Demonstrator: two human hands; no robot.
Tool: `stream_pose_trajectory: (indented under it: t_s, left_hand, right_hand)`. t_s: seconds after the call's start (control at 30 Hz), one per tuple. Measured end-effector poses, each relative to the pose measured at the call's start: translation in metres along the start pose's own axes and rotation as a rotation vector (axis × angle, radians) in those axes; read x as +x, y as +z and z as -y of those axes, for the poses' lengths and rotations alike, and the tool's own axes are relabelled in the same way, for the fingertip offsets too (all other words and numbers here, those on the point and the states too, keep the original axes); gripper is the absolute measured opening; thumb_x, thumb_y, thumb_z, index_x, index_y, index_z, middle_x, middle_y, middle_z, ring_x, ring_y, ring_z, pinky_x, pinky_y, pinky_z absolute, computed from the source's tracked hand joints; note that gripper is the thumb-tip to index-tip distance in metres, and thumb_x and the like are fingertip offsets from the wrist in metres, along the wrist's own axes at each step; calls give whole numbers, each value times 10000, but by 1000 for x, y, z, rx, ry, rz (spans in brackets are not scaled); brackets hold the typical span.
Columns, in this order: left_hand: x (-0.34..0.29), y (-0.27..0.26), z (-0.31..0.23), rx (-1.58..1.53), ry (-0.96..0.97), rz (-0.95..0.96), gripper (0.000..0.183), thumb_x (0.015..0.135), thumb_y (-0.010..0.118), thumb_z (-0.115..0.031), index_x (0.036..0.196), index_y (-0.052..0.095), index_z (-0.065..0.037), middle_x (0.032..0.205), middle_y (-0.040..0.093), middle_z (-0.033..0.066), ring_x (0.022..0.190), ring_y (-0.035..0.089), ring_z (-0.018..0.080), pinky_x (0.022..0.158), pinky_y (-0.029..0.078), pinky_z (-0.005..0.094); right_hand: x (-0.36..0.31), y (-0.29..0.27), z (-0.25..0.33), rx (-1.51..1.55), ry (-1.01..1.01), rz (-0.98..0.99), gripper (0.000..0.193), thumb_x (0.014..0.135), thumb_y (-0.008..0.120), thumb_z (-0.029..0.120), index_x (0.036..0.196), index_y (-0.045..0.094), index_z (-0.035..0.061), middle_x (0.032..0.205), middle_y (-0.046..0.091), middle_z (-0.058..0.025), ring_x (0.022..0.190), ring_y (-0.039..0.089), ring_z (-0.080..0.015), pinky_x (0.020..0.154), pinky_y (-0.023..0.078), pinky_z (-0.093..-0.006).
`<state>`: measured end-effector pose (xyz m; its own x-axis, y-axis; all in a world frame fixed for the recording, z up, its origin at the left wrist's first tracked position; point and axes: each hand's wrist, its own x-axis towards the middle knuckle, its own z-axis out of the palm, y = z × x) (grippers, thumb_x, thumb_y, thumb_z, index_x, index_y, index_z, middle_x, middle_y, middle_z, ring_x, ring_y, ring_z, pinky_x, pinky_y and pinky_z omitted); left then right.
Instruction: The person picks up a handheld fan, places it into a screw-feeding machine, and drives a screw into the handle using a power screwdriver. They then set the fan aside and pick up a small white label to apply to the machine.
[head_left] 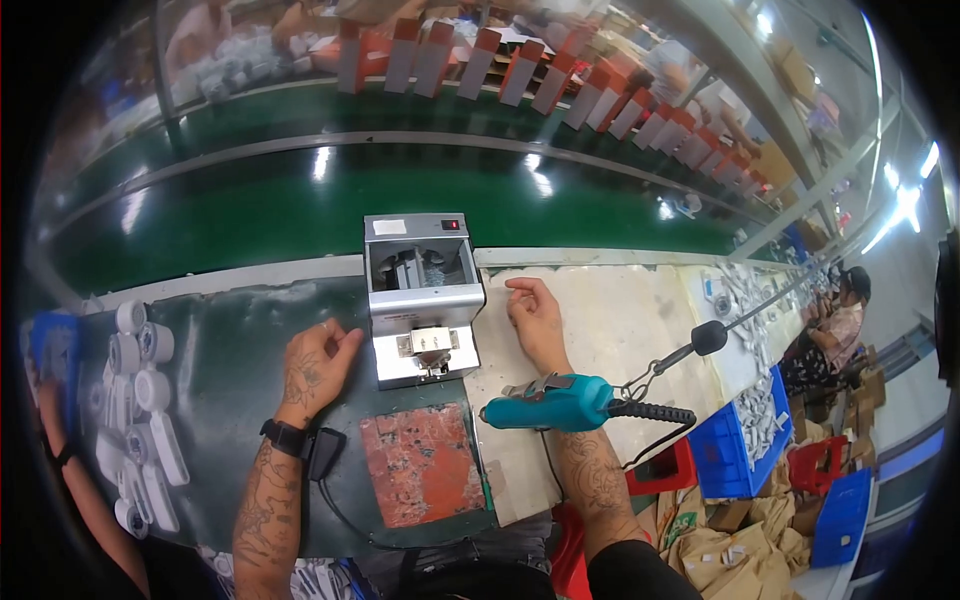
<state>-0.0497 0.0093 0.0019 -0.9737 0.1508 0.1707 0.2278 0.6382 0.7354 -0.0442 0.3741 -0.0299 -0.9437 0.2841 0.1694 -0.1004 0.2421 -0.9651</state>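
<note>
A silver machine (424, 308) stands on the table (235, 375) between the two hands, its long side running close to a 12-to-6 line, with the open tray at its 12 o'clock end and the small metal outlet at its 6 o'clock end. From the fingers of the left hand (317, 368) it lies at about 3 o'clock; from those of the right hand (537, 318) it lies at about 9 o'clock. The left hand looks the nearer: its thumb sits just beside the machine's wall, with what seems a thin gap, while a wider strip of pale board (592, 305) shows between the machine and the right fingertips.

The left fingers are loosely bent, thumb apart from them, and nothing shows in their hold. The right fingers are half curled, the first one pointing toward 10 o'clock, and no object shows there either; whether its fingertips touch the board I cannot tell.

At 6 o'clock from the right hand a teal screwdriver (550, 402) hangs across the forearm, long axis close to a 9-to-3 line, nose toward 9; neither hand is on it. A worn red mat (422, 466) lies at 6 o'clock from the machine, and white plastic parts (150, 390) are piled at about 9 o'clock from the left hand
</note>
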Motion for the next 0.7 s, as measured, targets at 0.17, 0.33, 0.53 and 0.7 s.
stream_pose_trajectory:
  t_s: [0.17, 0.33, 0.53, 0.7]
  left_hand:
    - [0, -2, -2, -2, -10, 2, 373, 972, 729, -374, 811, 667, -43, 703, 663, 139, 697, 675, 351, 684, 515, 445]
    - [0, -2, -3, -7, -19, 6, 374, 973, 728, -371, 813, 670, -38, 698, 664, 136, 684, 677, 343, 671, 515, 431]
    - [-1, -2, -4, -12, -32, 16, 380, 973, 728, -376, 814, 673, -35, 696, 664, 133, 679, 678, 337, 667, 512, 428]
    - [-1, -3, -4, -14, -41, 15, 391, 971, 724, -391, 815, 675, -36, 698, 665, 133, 685, 680, 341, 669, 512, 429]
  right_hand:
    - [-1, 0, -1, 14, -22, 11, 370, 911, 589, -82, 1266, 659, -3, 965, 597, -12, 728, 562, -60, 677, 464, -212]
    - [-2, -1, 3, -7, -22, 14, 364, 914, 592, -81, 1264, 658, -4, 968, 595, -10, 729, 556, -58, 676, 461, -213]
    - [-1, -1, 4, -12, -18, 10, 368, 907, 594, -87, 1261, 658, -9, 967, 596, -12, 726, 551, -55, 673, 458, -210]
    - [1, 0, -1, -14, -22, 1, 377, 898, 595, -94, 1259, 662, -8, 975, 603, -15, 713, 558, -55, 654, 461, -211]
